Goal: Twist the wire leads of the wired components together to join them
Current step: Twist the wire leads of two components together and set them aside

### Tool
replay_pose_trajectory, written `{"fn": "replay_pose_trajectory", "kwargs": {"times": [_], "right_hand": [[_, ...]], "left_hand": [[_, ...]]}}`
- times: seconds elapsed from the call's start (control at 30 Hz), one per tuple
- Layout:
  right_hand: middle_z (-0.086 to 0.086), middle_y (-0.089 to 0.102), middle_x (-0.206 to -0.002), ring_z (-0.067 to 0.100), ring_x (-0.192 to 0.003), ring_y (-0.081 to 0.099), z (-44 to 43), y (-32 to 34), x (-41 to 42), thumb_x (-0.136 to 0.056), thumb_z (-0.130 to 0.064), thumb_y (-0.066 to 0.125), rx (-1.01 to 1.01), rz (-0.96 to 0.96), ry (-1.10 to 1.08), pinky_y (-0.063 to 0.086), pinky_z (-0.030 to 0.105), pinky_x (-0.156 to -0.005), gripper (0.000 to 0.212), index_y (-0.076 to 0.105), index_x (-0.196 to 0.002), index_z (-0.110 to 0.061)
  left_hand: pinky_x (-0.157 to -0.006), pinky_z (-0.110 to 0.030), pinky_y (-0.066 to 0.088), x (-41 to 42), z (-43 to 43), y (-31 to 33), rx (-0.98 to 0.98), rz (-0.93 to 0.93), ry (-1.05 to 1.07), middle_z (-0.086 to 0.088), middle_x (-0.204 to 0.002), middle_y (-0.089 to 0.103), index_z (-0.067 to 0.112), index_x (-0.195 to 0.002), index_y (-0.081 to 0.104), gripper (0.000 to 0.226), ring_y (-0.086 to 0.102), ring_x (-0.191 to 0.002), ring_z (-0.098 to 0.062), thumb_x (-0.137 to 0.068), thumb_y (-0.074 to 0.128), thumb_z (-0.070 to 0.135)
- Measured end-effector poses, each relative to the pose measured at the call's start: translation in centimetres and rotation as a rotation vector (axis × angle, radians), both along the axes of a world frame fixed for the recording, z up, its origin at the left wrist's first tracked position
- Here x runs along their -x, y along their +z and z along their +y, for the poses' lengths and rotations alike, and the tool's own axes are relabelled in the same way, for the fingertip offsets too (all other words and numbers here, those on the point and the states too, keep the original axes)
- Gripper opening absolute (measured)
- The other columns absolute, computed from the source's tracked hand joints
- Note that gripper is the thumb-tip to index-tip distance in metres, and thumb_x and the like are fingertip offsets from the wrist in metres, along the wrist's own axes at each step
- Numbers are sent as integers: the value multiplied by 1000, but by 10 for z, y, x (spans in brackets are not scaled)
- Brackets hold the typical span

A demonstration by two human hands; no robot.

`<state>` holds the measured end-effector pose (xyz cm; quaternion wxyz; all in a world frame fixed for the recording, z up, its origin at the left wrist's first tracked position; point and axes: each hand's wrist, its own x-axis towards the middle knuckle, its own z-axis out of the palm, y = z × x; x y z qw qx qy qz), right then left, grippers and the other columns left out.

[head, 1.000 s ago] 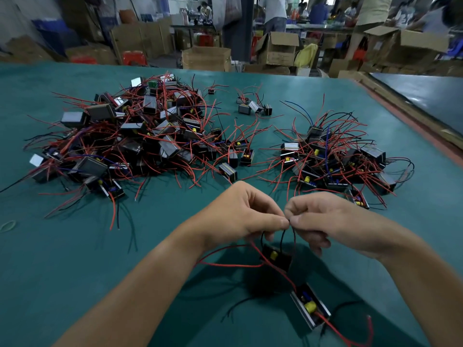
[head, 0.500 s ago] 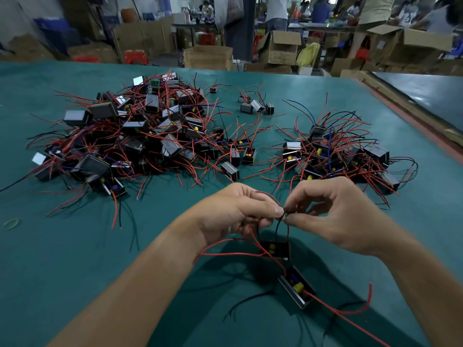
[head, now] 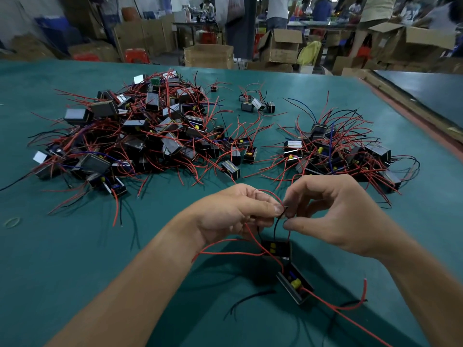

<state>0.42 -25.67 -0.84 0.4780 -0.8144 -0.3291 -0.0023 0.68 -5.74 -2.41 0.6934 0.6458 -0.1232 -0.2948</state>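
Two small black box components with yellow parts hang and lie below my hands: one (head: 276, 247) dangles just under my fingers, the other (head: 295, 286) rests on the green table (head: 75, 259). Their red and black wire leads (head: 275, 227) rise to where my fingertips meet. My left hand (head: 233, 212) pinches the leads between thumb and forefinger. My right hand (head: 333, 211) pinches the same wire ends from the right, thumb and forefinger closed, the other fingers spread. A long red lead (head: 350, 308) trails off to the lower right.
A big heap of the same wired components (head: 130, 136) covers the table's left middle. A smaller heap (head: 343, 151) lies right of centre, and a few loose ones (head: 256, 105) sit farther back. A rubber band (head: 11, 222) lies at the left edge. Cardboard boxes and people stand beyond the table.
My right hand has turned and lifted, its fingers spreading while thumb and forefinger stay on the wire ends. The two components have shifted slightly left and up under my hands.
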Motion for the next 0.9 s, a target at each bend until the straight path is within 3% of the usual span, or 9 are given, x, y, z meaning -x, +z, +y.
{"fn": "replay_pose_trajectory", "kwargs": {"times": [0.2, 0.33, 0.43, 0.57, 0.73, 0.9], "right_hand": [[-5, 72, -72, 10, -62, 66, 2, -3, 1, -68, 3, 85, -55, 12, -11, 56, 21, -64, 25, 71, -77, -15], [-2, 75, -74, 13, -65, 70, 3, -2, 1, -74, -16, 79, -118, 23, -15, 57, 22, -66, 6, 75, -77, -15], [0, 75, -71, 7, -61, 67, 2, -1, 0, -71, -24, 77, -147, 75, -10, 53, 19, -60, 11, 78, -77, -15], [7, 76, -76, 10, -67, 68, -3, -3, -5, -68, -19, 79, -163, 186, 23, 54, 20, -66, 15, 77, -80, -10], [2, 75, -72, 5, -64, 68, -4, -4, -5, -68, -15, 78, -161, 173, 32, 51, 15, -62, 12, 78, -79, -10], [8, 76, -78, 14, -69, 71, -6, -5, -7, -61, -16, 80, -207, 198, 33, 57, 22, -69, 19, 77, -79, -11]], "left_hand": [[-40, -11, 25, 1, -1, 1, 18, -4, -16, 8, -50, 42, 11, -73, 57, 8, 31, -42, 1, -80, 59, 14], [-42, -14, 25, 2, -1, 1, 7, -18, -9, 8, -50, 41, 19, -60, 63, 21, 27, -47, -3, -80, 59, 15], [-43, -13, 23, 3, -2, 3, -7, -36, -18, 10, -50, 41, 20, -59, 63, 27, 28, -46, -2, -83, 59, 11], [-41, -11, 25, 4, -2, 4, -17, -41, 0, 11, -49, 43, 13, -72, 57, 26, 33, -43, 1, -95, 52, 3], [-41, -12, 25, 5, -3, 5, -53, -73, 26, 6, -52, 42, 15, -70, 59, 19, 30, -45, -2, -88, 59, 8], [-42, -12, 25, 4, -4, 6, -58, -71, 47, 5, -53, 40, 13, -74, 59, 24, 29, -46, -3, -94, 52, 0]]}}
